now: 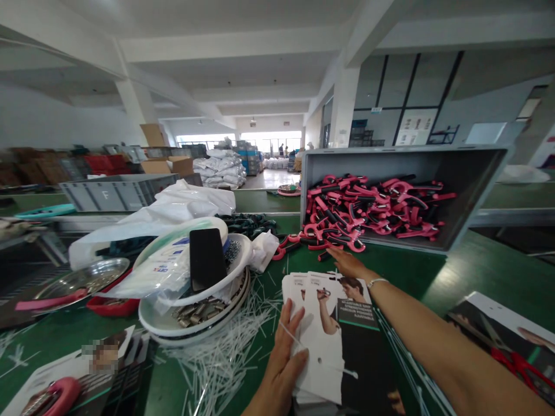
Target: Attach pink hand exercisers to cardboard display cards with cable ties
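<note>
My left hand (286, 352) is at the left edge of a stack of printed cardboard packaging cards (318, 323). A thin white cable tie (336, 368) runs from its fingers, past the thumb and across the top card, its small head lying over the dark print. Farther forward, my right hand (348, 264) reaches past the top of the cards with fingers stretched out. Its fingertips are at the pink and black hand grippers (321, 234) spilling from a grey crate (459, 231) tipped on its side. No hand gripper is clearly held.
Loose cable ties (225, 358) litter the green table left of the cards. White bowls (151, 320) hold metal parts, a plastic bag and a black phone (207, 260). Red-handled scissors (515, 364) lie on cards at right. A hand gripper (65, 396) rests on cards at lower left.
</note>
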Available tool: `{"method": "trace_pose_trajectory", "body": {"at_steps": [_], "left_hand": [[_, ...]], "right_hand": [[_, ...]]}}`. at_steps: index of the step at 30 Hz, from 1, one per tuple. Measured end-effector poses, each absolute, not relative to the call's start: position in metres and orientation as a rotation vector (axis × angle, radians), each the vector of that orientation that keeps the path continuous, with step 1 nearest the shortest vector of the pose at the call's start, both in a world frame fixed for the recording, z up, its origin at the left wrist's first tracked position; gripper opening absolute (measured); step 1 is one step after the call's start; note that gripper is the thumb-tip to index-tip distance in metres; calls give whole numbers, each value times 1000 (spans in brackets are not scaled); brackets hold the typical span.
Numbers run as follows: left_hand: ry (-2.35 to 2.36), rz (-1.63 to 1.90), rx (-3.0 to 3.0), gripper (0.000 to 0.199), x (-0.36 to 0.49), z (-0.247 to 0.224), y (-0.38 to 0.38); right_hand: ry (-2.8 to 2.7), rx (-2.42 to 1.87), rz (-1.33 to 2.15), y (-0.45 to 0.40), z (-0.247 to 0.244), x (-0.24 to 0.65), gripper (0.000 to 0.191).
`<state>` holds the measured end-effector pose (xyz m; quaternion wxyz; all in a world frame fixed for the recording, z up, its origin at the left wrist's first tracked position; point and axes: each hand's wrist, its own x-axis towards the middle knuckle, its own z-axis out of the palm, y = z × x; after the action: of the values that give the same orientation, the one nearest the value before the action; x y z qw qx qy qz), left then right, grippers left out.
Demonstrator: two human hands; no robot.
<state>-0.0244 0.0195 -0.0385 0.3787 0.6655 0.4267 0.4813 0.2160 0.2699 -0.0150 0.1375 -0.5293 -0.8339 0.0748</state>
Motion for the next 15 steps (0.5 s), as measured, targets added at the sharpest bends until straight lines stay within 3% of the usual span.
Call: {"method": "trace_pose_trajectory", "body": {"at_steps": [4,11,15], "left_hand": [[1096,1274,1718,42,-22,-50,14],[932,1251,1816,53,-26,-46,7],[909,1283,1855,61,-25,-40,6]], "right_hand": [[-2582,-1426,193,295,-23,194,32],[-2579,-1368,145,260,-21,224,15],[-2271,-1452,44,232,10,256,26]]}}
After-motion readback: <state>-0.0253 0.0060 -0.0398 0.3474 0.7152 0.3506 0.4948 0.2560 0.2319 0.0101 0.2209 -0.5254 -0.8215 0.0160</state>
